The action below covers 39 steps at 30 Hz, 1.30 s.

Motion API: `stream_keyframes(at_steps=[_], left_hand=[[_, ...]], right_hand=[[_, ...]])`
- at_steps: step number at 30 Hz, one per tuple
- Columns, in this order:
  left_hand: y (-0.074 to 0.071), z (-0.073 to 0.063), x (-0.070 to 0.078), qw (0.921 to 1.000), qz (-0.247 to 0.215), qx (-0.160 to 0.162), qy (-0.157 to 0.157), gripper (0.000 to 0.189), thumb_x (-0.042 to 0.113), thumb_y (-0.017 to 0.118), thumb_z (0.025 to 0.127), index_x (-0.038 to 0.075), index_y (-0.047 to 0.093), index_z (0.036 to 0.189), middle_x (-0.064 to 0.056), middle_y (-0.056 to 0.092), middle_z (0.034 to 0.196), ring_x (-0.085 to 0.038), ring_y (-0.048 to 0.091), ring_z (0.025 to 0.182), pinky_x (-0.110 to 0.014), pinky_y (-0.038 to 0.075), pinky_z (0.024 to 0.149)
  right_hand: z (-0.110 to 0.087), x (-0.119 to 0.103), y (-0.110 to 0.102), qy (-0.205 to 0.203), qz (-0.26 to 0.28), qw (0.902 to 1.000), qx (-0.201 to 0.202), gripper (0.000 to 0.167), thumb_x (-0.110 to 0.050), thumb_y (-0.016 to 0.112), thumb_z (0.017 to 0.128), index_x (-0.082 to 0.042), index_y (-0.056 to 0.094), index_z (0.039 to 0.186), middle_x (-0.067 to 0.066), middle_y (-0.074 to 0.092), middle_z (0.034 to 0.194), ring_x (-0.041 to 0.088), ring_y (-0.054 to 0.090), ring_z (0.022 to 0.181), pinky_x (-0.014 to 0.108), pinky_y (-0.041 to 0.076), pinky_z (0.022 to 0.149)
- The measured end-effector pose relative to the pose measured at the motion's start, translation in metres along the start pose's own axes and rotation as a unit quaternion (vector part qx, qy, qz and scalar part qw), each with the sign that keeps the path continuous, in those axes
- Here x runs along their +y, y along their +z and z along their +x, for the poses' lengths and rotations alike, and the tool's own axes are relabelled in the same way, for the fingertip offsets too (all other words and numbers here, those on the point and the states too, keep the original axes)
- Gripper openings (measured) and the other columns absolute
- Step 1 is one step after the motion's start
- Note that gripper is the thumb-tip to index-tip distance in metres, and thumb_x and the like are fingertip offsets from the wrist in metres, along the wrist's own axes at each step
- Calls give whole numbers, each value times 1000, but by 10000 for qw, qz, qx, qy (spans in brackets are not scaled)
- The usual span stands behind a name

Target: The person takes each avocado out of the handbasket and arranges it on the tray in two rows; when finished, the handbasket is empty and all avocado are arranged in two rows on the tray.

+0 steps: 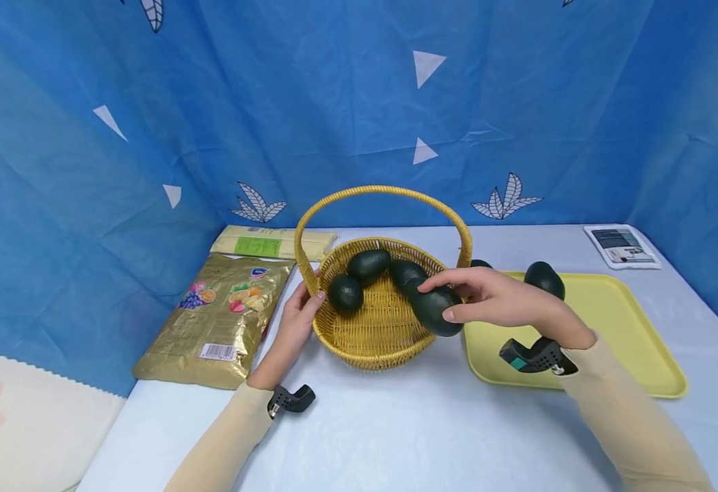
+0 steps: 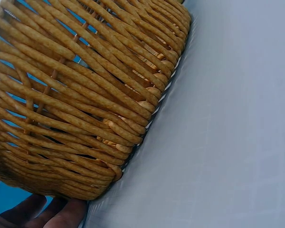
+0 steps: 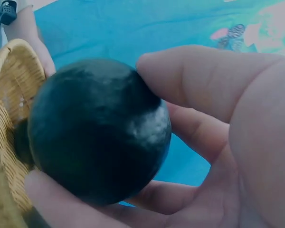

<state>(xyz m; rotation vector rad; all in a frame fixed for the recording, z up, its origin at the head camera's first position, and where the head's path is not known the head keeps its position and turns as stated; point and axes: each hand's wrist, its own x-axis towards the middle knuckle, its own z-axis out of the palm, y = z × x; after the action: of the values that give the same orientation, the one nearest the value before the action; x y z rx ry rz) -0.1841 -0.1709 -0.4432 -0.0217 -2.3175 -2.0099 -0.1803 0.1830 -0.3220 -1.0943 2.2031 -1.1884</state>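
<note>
Over the right side of a wicker basket [image 1: 374,355], my right hand [image 1: 494,297] holds a dark green avocado [image 1: 436,311] between thumb and fingers. The right wrist view shows this avocado [image 3: 99,133] large, with the fingers curled around it. My left hand [image 1: 297,318] grips the basket's left rim, its thumb over the edge near the handle base. In the left wrist view its fingertips [image 2: 69,213] touch the woven wall [image 2: 85,109]. Inside the basket lie an avocado [image 1: 345,295] at the left, another avocado [image 1: 368,265] behind it and a third avocado [image 1: 403,272], partly hidden.
A yellow tray [image 1: 617,335] stands right of the basket, with an avocado [image 1: 545,279] at its back edge. Another avocado [image 1: 481,264] shows partly behind my right hand. Left lie a gold packet [image 1: 223,321] and a pale packet [image 1: 273,242]. A white card [image 1: 622,246] lies back right.
</note>
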Motion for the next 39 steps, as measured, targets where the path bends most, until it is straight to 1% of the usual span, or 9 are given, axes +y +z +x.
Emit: stream_keyframes(at_steps=[2,4,11,16,20,25,32,35,39], left_hand=[[-2,0,0,10000,2,3,13,51,14,51,105,13,42,155,-18,47,156,-31,46,143,-48,39,118],[-2,1,1,10000,-3,-2,8,51,15,51,105,12,42,155,-17,47,156,-31,45,144,-49,38,119],[-3,1,0,10000,41,2,5,51,15,51,106,10,42,155,-18,46,156,-32,44,144,-50,37,120],[-3,0,1,10000,51,0,-35,51,16,51,106,11,42,155,-18,46,156,-32,44,145,-51,37,120],[-4,-1,1,10000,42,17,16,51,15,51,105,12,42,155,-17,47,156,-31,44,145,-50,36,120],[-4,-1,1,10000,63,7,15,51,16,51,105,12,42,155,-17,47,156,-31,44,145,-50,36,120],[-2,-1,0,10000,66,-12,-21,51,16,51,106,11,41,156,-17,45,157,-32,42,146,-51,36,121],[0,-1,0,10000,10,-18,-31,51,15,51,106,12,41,156,-17,46,157,-32,43,146,-50,37,121],[1,0,0,10000,11,26,1,51,15,51,105,12,42,155,-17,47,156,-31,44,145,-50,37,120]], right_hand=[[-11,0,-5,-25,129,9999,-27,43,-7,60,101,-2,52,142,25,61,128,10,67,88,28,57,73],[-22,3,-9,-72,262,9996,6,42,-5,59,101,-2,52,142,25,57,136,12,70,101,32,61,79],[-59,23,-20,-445,369,9981,214,46,7,54,98,-7,54,142,-18,57,134,10,70,101,29,60,77],[-92,36,-32,-101,24,9972,742,49,8,55,97,-9,54,143,-21,59,132,5,69,104,25,58,76],[-116,53,-45,305,-180,9922,1198,51,9,54,97,-9,53,144,-25,56,133,2,69,103,25,58,73],[-143,75,-59,1143,-270,9751,1879,51,4,54,100,-21,55,144,-34,47,133,-4,68,99,25,58,70],[-167,98,-75,1568,-452,9484,2719,51,2,55,101,-27,53,143,-31,44,126,-9,65,91,22,58,65],[-174,106,-81,1833,-421,9373,2934,51,-1,55,102,-34,50,141,-34,40,122,-13,63,89,19,58,64],[-179,119,-85,2184,-479,9260,3041,46,-9,54,105,-36,47,141,-35,35,122,-19,56,89,18,58,65]])
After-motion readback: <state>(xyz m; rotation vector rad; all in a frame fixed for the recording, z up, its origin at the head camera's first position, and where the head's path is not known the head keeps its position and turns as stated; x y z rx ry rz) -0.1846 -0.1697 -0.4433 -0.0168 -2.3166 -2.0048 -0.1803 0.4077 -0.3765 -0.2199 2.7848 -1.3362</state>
